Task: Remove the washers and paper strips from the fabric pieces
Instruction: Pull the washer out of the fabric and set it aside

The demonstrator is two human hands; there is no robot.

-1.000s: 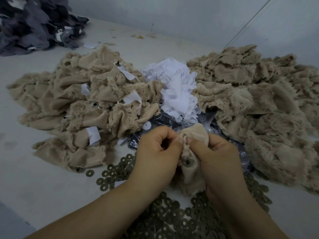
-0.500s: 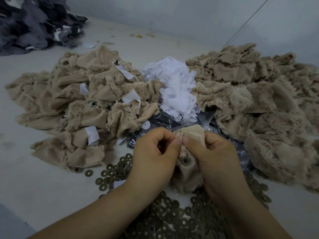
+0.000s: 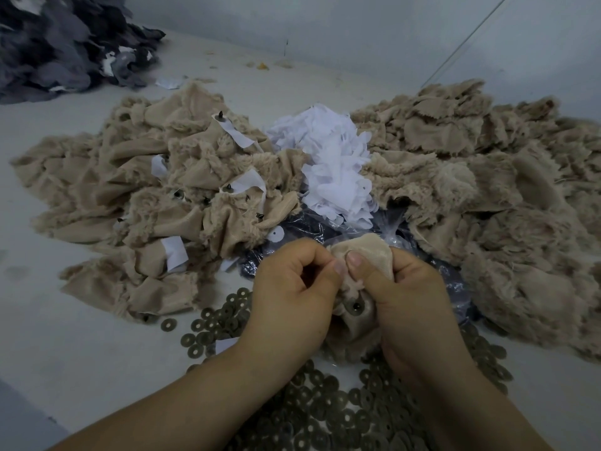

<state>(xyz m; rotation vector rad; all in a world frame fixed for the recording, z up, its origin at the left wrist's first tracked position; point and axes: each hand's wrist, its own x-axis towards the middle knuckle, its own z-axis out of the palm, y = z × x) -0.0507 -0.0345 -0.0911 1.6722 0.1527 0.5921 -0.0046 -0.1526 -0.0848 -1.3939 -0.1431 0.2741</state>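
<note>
Roughly midway, judging by the piles. Both hands work one beige plush piece (image 3: 357, 265) held above the table: the left hand (image 3: 292, 297) is curled, thumb tip pinching the fabric's upper edge, and the right hand (image 3: 413, 297) grips the same piece with thumb pressed on top. A washer (image 3: 353, 306) on its stud still sits in that piece, between the two hands.

Done so far, it seems: a big scatter of loose washers (image 3: 325, 411) in front of the person, a heap of white paper strips (image 3: 331, 170) in the middle, and a plush pile on the right (image 3: 487, 196) showing no strips or studs.

Left to do: the plush pile on the left (image 3: 156, 196), where strips (image 3: 175, 252) and studs are still attached.
</note>
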